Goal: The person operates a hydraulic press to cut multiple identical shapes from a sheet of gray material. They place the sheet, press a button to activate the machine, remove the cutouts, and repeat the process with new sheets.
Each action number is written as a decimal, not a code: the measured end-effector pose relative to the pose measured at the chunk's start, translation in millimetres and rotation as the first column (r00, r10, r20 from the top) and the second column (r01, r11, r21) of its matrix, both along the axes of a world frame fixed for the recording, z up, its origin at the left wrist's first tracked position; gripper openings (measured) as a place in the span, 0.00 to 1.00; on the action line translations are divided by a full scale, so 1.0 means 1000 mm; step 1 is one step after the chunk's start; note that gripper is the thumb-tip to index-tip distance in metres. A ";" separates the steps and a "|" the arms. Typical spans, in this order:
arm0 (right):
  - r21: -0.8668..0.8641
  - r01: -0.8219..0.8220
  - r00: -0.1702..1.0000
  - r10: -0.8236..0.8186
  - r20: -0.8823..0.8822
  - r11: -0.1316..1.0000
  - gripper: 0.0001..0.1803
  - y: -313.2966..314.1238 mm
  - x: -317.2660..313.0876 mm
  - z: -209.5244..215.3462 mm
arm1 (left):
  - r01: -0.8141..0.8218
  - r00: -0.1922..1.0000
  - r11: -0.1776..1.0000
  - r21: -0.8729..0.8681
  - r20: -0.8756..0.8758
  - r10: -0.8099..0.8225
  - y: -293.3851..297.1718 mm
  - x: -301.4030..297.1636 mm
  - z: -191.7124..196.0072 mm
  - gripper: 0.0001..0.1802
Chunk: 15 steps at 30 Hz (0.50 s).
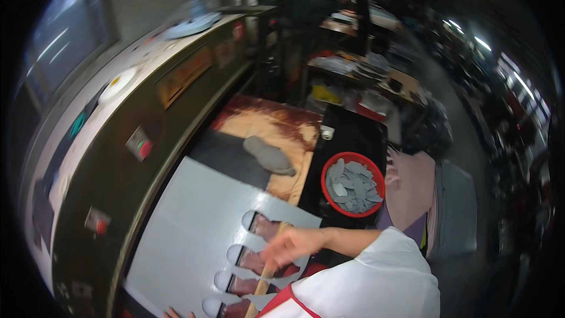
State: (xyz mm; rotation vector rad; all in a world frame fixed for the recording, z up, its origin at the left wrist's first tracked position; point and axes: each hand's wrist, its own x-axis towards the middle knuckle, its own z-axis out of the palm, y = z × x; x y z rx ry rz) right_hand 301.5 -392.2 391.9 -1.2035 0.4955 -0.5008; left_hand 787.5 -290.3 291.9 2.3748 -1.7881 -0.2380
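Note:
A large light grey sheet (194, 224) lies across the work surface, with several sole-shaped holes along its right edge. Through the holes a dark red surface shows. My right hand (289, 248) is over these cutouts, at a pale wooden strip (263, 282) running beside them. Motion smears its fingers, so I cannot make out whether it grips anything. At the lower edge only the fingertips of my left hand (172, 313) show, spread apart on or just over the sheet. Beyond the sheet lies a pile of grey sole-shaped pieces (269, 155), partly on a dark grey sheet (226, 156).
A red basin (325, 191) of grey cut pieces stands on a black table (318, 171) to the right. Pink sheets (412, 182) are stacked beyond it. Along the left runs a dark green machine beam (112, 194) with buttons, a fan (191, 23) on top.

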 end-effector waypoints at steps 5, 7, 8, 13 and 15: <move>-0.874 0.280 0.239 -0.911 -0.336 0.396 0.31 -0.081 -0.046 -0.061 | -0.037 0.976 0.999 -0.021 0.215 0.041 -0.006 -0.002 -0.029 0.36; -0.939 0.081 0.006 -0.942 -0.336 0.335 0.35 -0.102 -0.063 -0.091 | -0.087 0.963 0.992 -0.089 0.248 0.106 -0.006 -0.010 -0.030 0.33; -0.940 0.104 0.071 -0.945 -0.319 0.325 0.35 -0.111 -0.070 -0.104 | -0.093 0.958 0.991 -0.099 0.262 0.116 -0.006 -0.014 -0.029 0.33; -0.911 0.071 0.215 -0.898 -0.384 0.406 0.37 -0.142 -0.096 -0.136 | -0.146 0.928 0.989 -0.027 0.342 0.146 0.001 -0.028 -0.025 0.31; -0.902 0.069 0.232 -0.886 -0.401 0.426 0.38 -0.156 -0.102 -0.138 | -0.098 0.915 0.993 -0.067 0.386 0.116 0.007 -0.031 -0.029 0.31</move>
